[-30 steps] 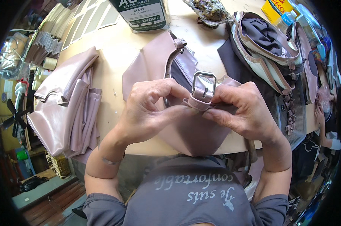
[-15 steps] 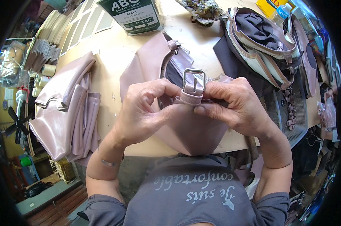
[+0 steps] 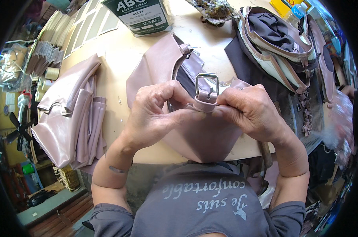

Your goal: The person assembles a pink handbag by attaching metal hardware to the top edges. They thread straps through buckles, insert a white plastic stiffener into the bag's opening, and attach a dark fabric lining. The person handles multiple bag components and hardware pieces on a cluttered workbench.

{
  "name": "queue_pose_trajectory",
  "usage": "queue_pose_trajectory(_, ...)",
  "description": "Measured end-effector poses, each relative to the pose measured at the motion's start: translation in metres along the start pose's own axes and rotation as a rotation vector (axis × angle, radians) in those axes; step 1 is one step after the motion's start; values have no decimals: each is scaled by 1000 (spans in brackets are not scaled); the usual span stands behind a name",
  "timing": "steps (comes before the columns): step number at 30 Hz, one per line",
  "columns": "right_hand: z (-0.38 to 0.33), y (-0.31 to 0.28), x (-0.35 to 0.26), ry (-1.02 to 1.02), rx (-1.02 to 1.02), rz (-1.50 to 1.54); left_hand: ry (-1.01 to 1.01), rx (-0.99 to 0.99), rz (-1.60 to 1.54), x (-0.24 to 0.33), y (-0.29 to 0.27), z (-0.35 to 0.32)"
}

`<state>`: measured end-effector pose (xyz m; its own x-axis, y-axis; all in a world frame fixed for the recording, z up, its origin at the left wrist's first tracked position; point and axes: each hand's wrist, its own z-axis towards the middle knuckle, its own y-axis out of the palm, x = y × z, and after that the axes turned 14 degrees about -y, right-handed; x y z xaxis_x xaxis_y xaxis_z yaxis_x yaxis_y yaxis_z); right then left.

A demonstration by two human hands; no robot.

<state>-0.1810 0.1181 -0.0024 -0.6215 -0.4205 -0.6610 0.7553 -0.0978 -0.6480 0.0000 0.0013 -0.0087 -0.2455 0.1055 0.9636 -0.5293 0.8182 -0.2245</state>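
Both my hands meet at a short pink leather strap [image 3: 205, 103] that carries a metal buckle [image 3: 207, 81]. Thumb and fingers of my left hand [image 3: 157, 112] pinch the strap's left side. From the right, my right hand [image 3: 252, 110] pinches it close below the buckle, thumb in front. The strap joins a pink leather bag [image 3: 204, 138], whose body hangs below my hands over the table edge. Its upper left part [image 3: 153, 65] bears a second buckle [image 3: 186, 51]. Some of the dark lining is hidden behind my hands.
Folded pink leather pieces [image 3: 68, 114] lie at the left of the table [image 3: 111, 79]. A green can [image 3: 141, 17] stands at the back. Unfinished bags [image 3: 279, 47] are heaped at the right, above a mesh basket [image 3: 315, 114]. A plastic bag [image 3: 341, 126] shows at the far right.
The buckle has tipped and shifted slightly right, and my right thumb has moved closer to my left thumb. At the far right, the plastic bag has moved inward and looks blurred.
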Motion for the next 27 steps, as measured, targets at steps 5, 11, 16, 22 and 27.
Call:
queue_pose_trajectory(5,-13,-13,10,52,-15,81,-35,-9,-54,-8,-9,-6)
queue_pose_trajectory(11,-15,-7,12,2,42,79,-109,-25,-191,-2,-5,-6)
queue_pose_trajectory(16,-2,13,4,-1,99,16,-96,-41,-185,0,-6,-6)
queue_pose_trajectory(22,2,17,2,-73,195,56,-111,-50,-203,-1,-6,-5)
queue_pose_trajectory(27,3,13,4,7,164,258,-114,-56,-177,1,-6,-5)
